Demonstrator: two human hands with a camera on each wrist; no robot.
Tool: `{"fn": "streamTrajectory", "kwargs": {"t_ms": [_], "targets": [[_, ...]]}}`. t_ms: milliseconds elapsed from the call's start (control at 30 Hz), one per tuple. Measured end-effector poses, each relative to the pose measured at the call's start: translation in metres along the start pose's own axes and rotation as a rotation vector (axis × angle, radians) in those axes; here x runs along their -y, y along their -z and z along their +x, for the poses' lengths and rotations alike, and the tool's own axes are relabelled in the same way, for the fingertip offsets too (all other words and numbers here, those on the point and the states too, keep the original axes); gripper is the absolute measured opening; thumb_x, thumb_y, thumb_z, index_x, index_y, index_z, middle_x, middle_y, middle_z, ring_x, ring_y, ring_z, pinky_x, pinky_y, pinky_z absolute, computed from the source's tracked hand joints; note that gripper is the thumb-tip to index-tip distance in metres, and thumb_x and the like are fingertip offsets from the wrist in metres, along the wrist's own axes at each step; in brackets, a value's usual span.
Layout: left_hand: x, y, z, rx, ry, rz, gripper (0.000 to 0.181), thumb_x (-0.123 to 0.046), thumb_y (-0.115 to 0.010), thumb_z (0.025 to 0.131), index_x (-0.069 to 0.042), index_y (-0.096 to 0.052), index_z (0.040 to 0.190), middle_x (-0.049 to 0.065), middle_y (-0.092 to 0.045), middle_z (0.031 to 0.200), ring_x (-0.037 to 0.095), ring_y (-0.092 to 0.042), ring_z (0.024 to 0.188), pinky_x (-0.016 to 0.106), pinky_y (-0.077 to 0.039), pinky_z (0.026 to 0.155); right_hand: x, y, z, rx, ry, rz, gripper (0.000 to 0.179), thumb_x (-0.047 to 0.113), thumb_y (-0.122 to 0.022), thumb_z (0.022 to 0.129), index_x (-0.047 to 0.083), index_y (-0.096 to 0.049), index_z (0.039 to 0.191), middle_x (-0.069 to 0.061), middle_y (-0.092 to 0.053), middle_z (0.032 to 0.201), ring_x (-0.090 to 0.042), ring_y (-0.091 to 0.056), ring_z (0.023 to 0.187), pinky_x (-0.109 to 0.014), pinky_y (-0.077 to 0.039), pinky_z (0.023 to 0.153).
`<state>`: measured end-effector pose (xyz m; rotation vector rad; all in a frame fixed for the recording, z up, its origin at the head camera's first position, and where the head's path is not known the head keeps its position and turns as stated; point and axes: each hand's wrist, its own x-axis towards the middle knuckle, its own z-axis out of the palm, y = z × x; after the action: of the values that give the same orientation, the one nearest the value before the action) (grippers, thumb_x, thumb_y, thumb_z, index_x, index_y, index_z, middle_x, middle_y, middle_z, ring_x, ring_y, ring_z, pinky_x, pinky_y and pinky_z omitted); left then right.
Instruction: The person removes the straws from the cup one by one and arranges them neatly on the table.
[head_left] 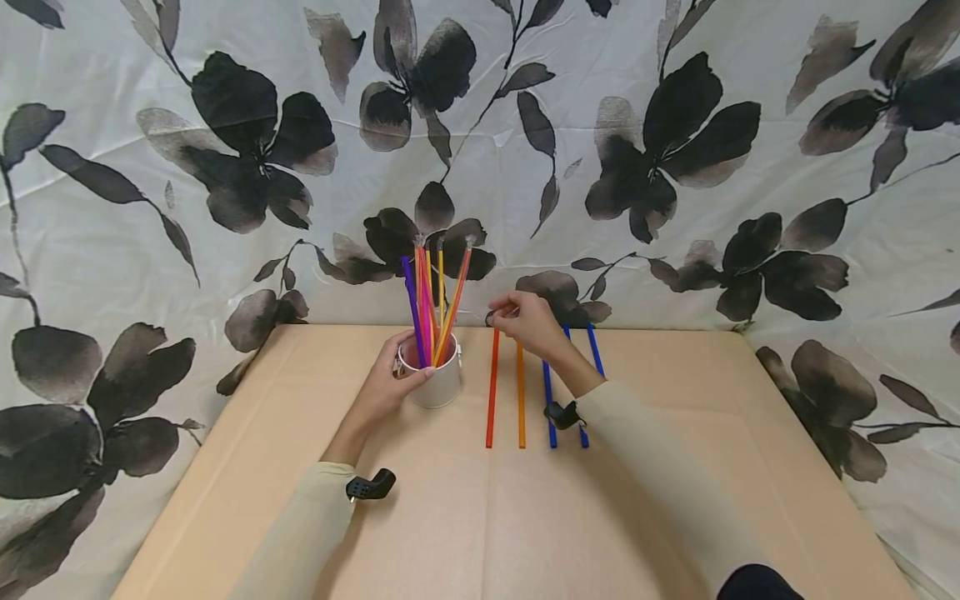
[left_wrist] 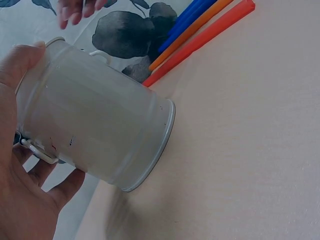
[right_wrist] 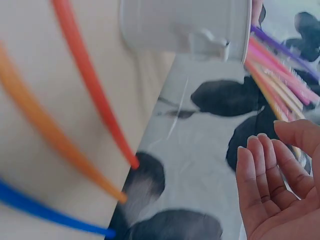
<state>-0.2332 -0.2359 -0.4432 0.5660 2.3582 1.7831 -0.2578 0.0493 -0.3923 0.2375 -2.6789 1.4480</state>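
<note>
A small white metal bucket (head_left: pixel 441 387) stands near the table's far edge, gripped at its side by my left hand (head_left: pixel 384 385). In the left wrist view, thumb and fingers wrap around the bucket (left_wrist: pixel 95 112) near its rim and wire handle. Straw-like coloured sticks (head_left: pixel 423 308) in purple, pink, orange and yellow lean upright inside it. My right hand (head_left: pixel 528 321) hovers above the far ends of a red straw (head_left: pixel 492 392) and an orange straw (head_left: pixel 521 400). Its fingers are loosely bent around nothing in the right wrist view.
Two blue straws (head_left: pixel 549 404) lie parallel to the orange one, partly under my right forearm. The light wooden table (head_left: pixel 420 517) ends at a floral cloth (head_left: pixel 525 167) hanging behind it. Each wrist wears a small black camera (head_left: pixel 371 485).
</note>
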Motion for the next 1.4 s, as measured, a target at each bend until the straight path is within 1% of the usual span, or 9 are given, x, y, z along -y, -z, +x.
{"fn": "streamTrajectory", "kwargs": {"t_ms": [200, 333, 433, 733, 933, 1100, 1200, 1300, 1400], "targets": [[0.001, 0.000, 0.001, 0.002, -0.015, 0.002, 0.075, -0.017, -0.075, 0.093, -0.007, -0.034, 0.154, 0.017, -0.033, 0.158, 0.036, -0.028, 0.149, 0.060, -0.018, 0.123, 0.019, -0.024, 0.008, 0.038, 0.021, 0.005, 0.022, 0.011, -0.069, 0.094, 0.005, -0.071, 0.116, -0.007, -0.069, 0.099, -0.023, -0.066, 0.089, -0.028, -0.059, 0.076], [0.000, 0.000, 0.001, 0.005, -0.015, 0.004, 0.077, -0.019, -0.075, 0.093, -0.007, -0.032, 0.155, 0.017, -0.033, 0.158, 0.036, -0.028, 0.149, 0.060, -0.019, 0.122, 0.028, -0.037, 0.012, 0.058, 0.066, 0.024, 0.025, 0.010, -0.069, 0.094, 0.000, -0.070, 0.117, -0.009, -0.070, 0.099, -0.025, -0.067, 0.088, -0.029, -0.059, 0.074], [-0.001, 0.000, 0.000, 0.011, -0.010, 0.012, 0.077, -0.020, -0.075, 0.093, -0.007, -0.032, 0.156, 0.016, -0.032, 0.159, 0.036, -0.028, 0.149, 0.062, -0.019, 0.122, 0.033, -0.047, 0.015, 0.076, 0.098, 0.024, 0.026, 0.010, -0.070, 0.094, -0.001, -0.069, 0.117, -0.009, -0.071, 0.100, -0.023, -0.068, 0.087, -0.027, -0.059, 0.074], [-0.004, 0.001, 0.000, 0.015, -0.025, 0.032, 0.076, -0.019, -0.074, 0.094, -0.006, -0.032, 0.155, 0.016, -0.032, 0.158, 0.037, -0.028, 0.149, 0.064, -0.020, 0.120, 0.046, -0.071, 0.023, 0.096, 0.098, 0.019, 0.025, 0.010, -0.073, 0.093, 0.002, -0.068, 0.116, -0.008, -0.071, 0.104, -0.018, -0.067, 0.091, -0.025, -0.059, 0.078], [-0.004, 0.001, 0.001, 0.010, -0.017, 0.047, 0.072, -0.020, -0.073, 0.094, -0.012, -0.035, 0.155, 0.017, -0.031, 0.158, 0.039, -0.028, 0.148, 0.064, -0.022, 0.120, 0.048, -0.082, 0.026, 0.064, 0.086, -0.039, 0.027, 0.014, -0.075, 0.092, 0.003, -0.067, 0.115, -0.007, -0.073, 0.104, -0.017, -0.068, 0.091, -0.026, -0.059, 0.076], [-0.003, -0.001, 0.002, 0.002, -0.014, 0.046, 0.071, -0.021, -0.073, 0.094, -0.014, -0.036, 0.155, 0.018, -0.032, 0.157, 0.043, -0.029, 0.147, 0.065, -0.022, 0.119, 0.049, -0.090, 0.026, -0.002, 0.066, -0.123, 0.027, 0.019, -0.078, 0.091, 0.007, -0.067, 0.112, -0.003, -0.072, 0.099, -0.014, -0.068, 0.085, -0.023, -0.058, 0.069], [-0.003, -0.001, 0.001, -0.008, -0.013, 0.049, 0.071, -0.022, -0.074, 0.094, -0.015, -0.038, 0.155, 0.017, -0.034, 0.156, 0.043, -0.030, 0.147, 0.064, -0.023, 0.120, 0.052, -0.094, 0.024, -0.038, 0.044, -0.174, 0.028, 0.022, -0.079, 0.090, 0.009, -0.066, 0.111, -0.002, -0.072, 0.097, -0.012, -0.068, 0.082, -0.020, -0.058, 0.066], [-0.005, -0.002, 0.001, -0.012, -0.017, 0.061, 0.070, -0.023, -0.074, 0.094, -0.015, -0.039, 0.154, 0.016, -0.035, 0.155, 0.041, -0.032, 0.145, 0.062, -0.024, 0.120, 0.054, -0.098, 0.023, -0.066, 0.015, -0.209, 0.028, 0.023, -0.080, 0.090, 0.011, -0.066, 0.110, -0.001, -0.072, 0.096, -0.011, -0.068, 0.080, -0.018, -0.057, 0.063], [-0.006, -0.002, 0.001, -0.011, -0.021, 0.067, 0.070, -0.022, -0.074, 0.094, -0.014, -0.038, 0.154, 0.017, -0.036, 0.154, 0.042, -0.033, 0.145, 0.062, -0.025, 0.120, 0.054, -0.100, 0.023, -0.078, 0.008, -0.220, 0.027, 0.023, -0.079, 0.090, 0.012, -0.065, 0.110, 0.000, -0.073, 0.096, -0.011, -0.068, 0.079, -0.018, -0.056, 0.062]]}}
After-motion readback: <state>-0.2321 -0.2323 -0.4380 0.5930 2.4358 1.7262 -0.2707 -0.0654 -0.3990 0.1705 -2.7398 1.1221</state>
